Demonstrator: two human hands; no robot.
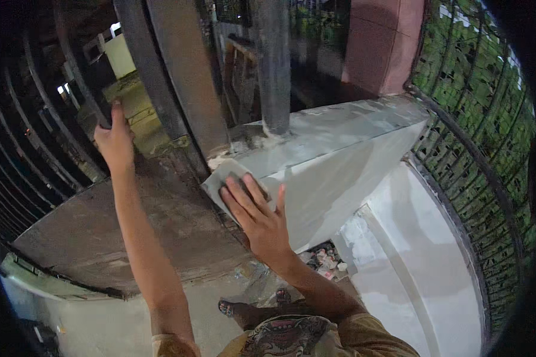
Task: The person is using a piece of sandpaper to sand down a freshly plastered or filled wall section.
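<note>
My left hand (117, 138) is closed round a dark metal bar (84, 77) of the gate on the left, its thumb pointing up. With my right hand (257, 217) I press a grey sheet that looks like sandpaper (216, 181) flat against the near end of a low wall (321, 193). The fingers lie stretched over the sheet and the thumb stands apart. The wall's face is coated grey-white, and its top edge runs away to the right. Part of the sheet is hidden under the palm and fingers.
Brown and grey metal posts (187, 71) rise beside the wall's near end. A pink pillar (381, 47) stands at its far end. On the right, a curved railing (476, 154) backs onto green leaves. Rubble (324, 259) lies at the wall's foot, near my sandalled feet (226, 307).
</note>
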